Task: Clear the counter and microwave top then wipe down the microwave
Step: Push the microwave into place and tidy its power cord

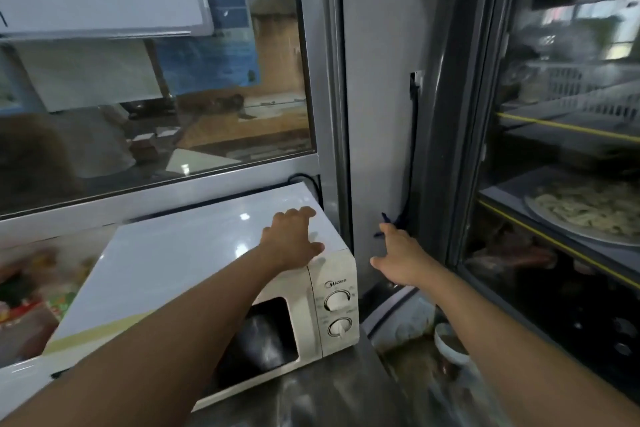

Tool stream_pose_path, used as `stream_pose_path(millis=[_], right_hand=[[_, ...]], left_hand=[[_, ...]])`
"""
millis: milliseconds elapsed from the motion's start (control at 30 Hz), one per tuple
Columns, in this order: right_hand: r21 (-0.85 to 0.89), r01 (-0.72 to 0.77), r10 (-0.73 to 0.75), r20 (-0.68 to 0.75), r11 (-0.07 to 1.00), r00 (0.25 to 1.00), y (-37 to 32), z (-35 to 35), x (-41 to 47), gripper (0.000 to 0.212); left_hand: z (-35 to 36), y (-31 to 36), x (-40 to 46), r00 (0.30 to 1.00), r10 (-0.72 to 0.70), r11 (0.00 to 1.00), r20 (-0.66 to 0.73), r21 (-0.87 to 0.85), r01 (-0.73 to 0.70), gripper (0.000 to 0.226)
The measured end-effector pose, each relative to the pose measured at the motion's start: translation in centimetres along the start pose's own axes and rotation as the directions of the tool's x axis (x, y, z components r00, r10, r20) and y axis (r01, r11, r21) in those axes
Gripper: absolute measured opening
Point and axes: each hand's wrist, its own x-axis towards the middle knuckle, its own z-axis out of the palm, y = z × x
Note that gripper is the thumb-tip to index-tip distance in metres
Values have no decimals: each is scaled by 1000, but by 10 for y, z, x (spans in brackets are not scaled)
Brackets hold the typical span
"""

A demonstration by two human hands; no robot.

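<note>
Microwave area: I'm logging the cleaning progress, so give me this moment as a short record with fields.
microwave: white, door shut, two dials on its right panel
microwave top: nothing on it but the left hand
left hand: fingers spread, resting on the top's right front corner
right hand: open, holds nothing, reaching into the gap right of the microwave
dark cord: hangs down the wall just beyond the right hand
cloth: none seen
counter: steel, under the microwave

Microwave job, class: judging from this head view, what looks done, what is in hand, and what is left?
Done: the top of the microwave is bare and glossy, so clearing it looks finished. In hand: the left hand rests on the top's right edge; the right hand, open, reaches toward a dark cord beside it. Left: wiping, since no cloth shows; a bowl still sits on the counter.
</note>
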Motion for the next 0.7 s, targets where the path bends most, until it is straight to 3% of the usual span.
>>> stream_pose_path(millis=[367, 700], right_hand=[[63, 81, -88, 114, 995, 990, 17, 18, 147, 74], [165, 45, -82, 229, 985, 970, 52, 61, 243, 79]], left_hand=[[15, -25, 110, 990, -132, 991, -57, -14, 131, 53], [34, -22, 185, 982, -168, 983, -84, 63, 174, 52]])
